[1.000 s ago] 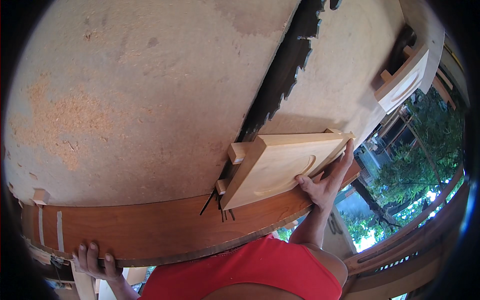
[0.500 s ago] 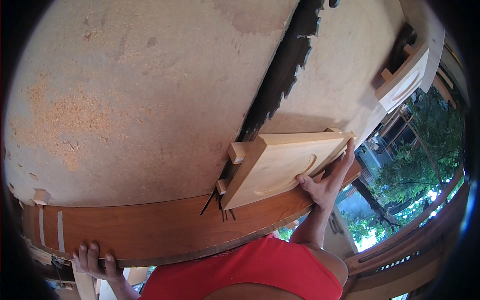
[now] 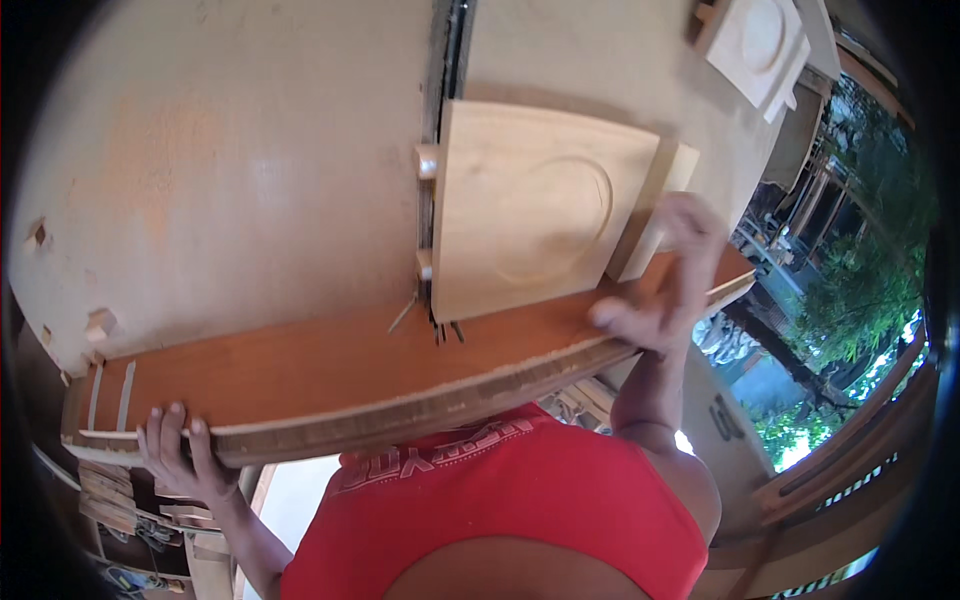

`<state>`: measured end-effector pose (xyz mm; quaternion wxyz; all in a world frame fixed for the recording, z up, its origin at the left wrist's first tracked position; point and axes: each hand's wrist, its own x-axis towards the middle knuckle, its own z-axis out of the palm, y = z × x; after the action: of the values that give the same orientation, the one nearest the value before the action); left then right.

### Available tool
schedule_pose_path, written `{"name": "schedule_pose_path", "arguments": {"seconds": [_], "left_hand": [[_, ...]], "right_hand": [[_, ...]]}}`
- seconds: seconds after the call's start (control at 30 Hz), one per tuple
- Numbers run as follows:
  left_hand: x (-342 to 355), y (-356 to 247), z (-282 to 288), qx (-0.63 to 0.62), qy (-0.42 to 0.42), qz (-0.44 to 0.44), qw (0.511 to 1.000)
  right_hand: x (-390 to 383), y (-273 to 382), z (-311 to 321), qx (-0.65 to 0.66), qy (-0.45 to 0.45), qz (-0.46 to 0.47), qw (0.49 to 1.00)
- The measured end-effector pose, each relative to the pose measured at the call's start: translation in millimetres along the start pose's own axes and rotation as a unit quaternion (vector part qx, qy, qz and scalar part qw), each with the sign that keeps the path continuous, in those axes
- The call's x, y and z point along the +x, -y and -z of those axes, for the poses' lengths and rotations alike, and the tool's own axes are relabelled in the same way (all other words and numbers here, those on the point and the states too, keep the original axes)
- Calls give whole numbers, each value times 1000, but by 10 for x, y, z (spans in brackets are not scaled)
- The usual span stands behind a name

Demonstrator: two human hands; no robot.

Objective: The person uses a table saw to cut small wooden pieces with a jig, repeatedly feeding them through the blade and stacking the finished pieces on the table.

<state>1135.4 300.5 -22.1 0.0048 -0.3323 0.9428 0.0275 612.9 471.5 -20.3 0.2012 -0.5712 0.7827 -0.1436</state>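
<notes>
A pale square wooden panel (image 3: 500, 200) with a carved round recess lies over the table saw's top and the brown front board (image 3: 300, 365). Small tenon blocks (image 3: 427, 162) stick out from its left edge, beside the dark saw slot (image 3: 453, 50). My right hand (image 3: 670, 285), blurred, is off the panel near its right side, thumb and fingers spread. Against the panel's right edge is a separate wooden strip (image 3: 650, 215). At the lower left, my left hand (image 3: 185, 450) has its fingers hooked over the front board's edge.
Sawdust (image 3: 160, 165) and small wood offcuts (image 3: 100, 324) lie on the left of the saw table. Another recessed wooden piece (image 3: 750, 50) sits at the far right. Stacked wood scraps (image 3: 105, 495) are below on the left; trees (image 3: 860, 300) show beyond the right side.
My right hand has let go of the panel's right edge and opened beside it. The view has shifted, so the panel appears higher and less tilted. The left hand keeps to the board edge.
</notes>
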Motion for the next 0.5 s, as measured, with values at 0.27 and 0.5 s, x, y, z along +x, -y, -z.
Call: {"name": "schedule_pose_path", "arguments": {"seconds": [0.27, 0.5], "left_hand": [[235, 18, -148, -1, -66, -25, 997], [377, -74, -158, -30, -104, -22, 994]], "right_hand": [[-95, 631, 40, -31, 225, 95, 969], [-180, 606, -82, -43, 187, 142, 971]]}}
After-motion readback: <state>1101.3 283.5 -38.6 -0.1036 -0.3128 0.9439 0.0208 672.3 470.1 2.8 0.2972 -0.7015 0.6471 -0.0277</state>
